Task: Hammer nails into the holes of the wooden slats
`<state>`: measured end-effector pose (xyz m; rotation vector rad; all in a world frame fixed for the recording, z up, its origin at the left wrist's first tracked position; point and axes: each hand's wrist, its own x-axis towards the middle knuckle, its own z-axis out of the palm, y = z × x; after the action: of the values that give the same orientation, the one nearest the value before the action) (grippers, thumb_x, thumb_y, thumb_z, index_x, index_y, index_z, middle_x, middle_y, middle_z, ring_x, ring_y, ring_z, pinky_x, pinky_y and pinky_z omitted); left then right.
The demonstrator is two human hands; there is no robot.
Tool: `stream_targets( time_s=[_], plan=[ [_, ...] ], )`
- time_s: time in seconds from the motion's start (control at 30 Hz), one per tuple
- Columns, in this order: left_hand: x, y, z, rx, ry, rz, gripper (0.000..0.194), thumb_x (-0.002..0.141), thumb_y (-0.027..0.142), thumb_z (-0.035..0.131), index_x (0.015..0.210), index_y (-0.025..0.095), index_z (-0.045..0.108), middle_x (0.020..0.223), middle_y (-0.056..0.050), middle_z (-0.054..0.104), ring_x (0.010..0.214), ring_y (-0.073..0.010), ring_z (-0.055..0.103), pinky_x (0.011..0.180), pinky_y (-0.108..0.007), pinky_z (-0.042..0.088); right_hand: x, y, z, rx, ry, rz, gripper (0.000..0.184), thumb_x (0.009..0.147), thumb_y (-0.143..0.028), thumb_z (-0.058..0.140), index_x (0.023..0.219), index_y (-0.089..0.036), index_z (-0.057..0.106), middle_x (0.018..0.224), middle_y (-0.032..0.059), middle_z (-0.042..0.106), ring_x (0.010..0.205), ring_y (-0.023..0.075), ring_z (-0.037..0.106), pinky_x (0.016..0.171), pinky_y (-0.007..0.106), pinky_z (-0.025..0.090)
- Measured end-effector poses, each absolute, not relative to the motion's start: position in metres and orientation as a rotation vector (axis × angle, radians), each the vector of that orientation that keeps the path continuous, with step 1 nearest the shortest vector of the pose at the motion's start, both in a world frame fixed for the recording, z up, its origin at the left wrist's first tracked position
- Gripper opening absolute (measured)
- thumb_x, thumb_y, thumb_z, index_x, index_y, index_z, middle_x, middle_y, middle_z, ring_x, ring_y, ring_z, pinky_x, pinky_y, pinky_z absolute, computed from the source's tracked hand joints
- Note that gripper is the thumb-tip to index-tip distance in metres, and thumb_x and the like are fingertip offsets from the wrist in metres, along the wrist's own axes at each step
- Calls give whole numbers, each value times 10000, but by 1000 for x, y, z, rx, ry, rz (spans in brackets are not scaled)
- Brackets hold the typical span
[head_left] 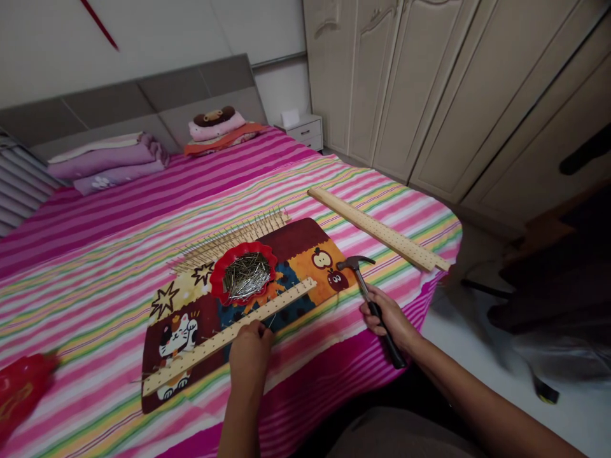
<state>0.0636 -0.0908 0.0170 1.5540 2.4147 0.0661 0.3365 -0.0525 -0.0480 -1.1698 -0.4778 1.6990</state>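
Observation:
My left hand (pixel 250 353) rests with curled fingers on the near edge of a long wooden strip (pixel 210 343) with a row of holes, lying on a colourful cartoon mat (pixel 305 245). My right hand (pixel 389 318) grips the black handle of a claw hammer (pixel 365 289), whose steel head lies on the mat's right end. A red scalloped dish (pixel 217 270) full of thin nails sits just behind the strip. Behind the dish lies a second strip (pixel 229 240) with nails standing in it.
A third holed wooden strip (pixel 377 228) lies at the bed's right corner. The striped pink bedsheet (pixel 119 254) covers the bed, with folded blankets (pixel 107 162) and pillows at the headboard. A red object (pixel 21 388) is at far left. Wardrobe doors (pixel 429 83) stand to the right.

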Motion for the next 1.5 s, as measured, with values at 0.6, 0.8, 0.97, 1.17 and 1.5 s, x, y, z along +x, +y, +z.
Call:
stream_targets(
  time_s=[0.6, 0.8, 0.97, 1.17, 1.5],
  plan=[
    [38, -106, 11, 1453, 2499, 209, 137, 779, 312, 532, 807, 205, 613, 827, -56, 670, 769, -201, 611, 684, -272, 402, 336, -53, -45, -1187, -486, 1706, 422, 769, -308, 562, 1172, -248, 453, 529, -82, 470, 320, 44, 332, 271, 85, 186],
    [45, -106, 10, 1593, 2515, 142, 171, 829, 261, 479, 820, 201, 639, 863, -68, 634, 774, -195, 589, 698, -277, 404, 336, -52, -46, -1174, -497, 1706, 412, 769, -303, 556, 1163, -247, 451, 525, -84, 472, 317, 41, 330, 279, 87, 190],
    [54, -102, 12, 1578, 2530, 118, 208, 847, 277, 457, 878, 183, 640, 938, -95, 634, 808, -207, 589, 673, -286, 398, 336, -52, -47, -1168, -500, 1710, 433, 772, -306, 557, 1182, -244, 434, 521, -85, 481, 320, 40, 325, 285, 85, 186],
    [48, -99, 13, 1447, 2432, 258, 132, 793, 233, 494, 704, 192, 583, 746, -59, 634, 698, -189, 580, 664, -289, 388, 337, -52, -46, -1173, -497, 1713, 438, 770, -312, 565, 1183, -243, 437, 516, -88, 482, 318, 40, 324, 284, 86, 180],
    [67, -98, 23, 524, 1612, 1174, 482, 413, 359, 810, 794, 143, 609, 622, 22, 609, 556, -98, 553, 533, -226, 451, 337, -52, -48, -1182, -496, 1715, 418, 760, -321, 563, 1154, -247, 446, 521, -87, 482, 314, 40, 332, 282, 87, 183]
  ],
)
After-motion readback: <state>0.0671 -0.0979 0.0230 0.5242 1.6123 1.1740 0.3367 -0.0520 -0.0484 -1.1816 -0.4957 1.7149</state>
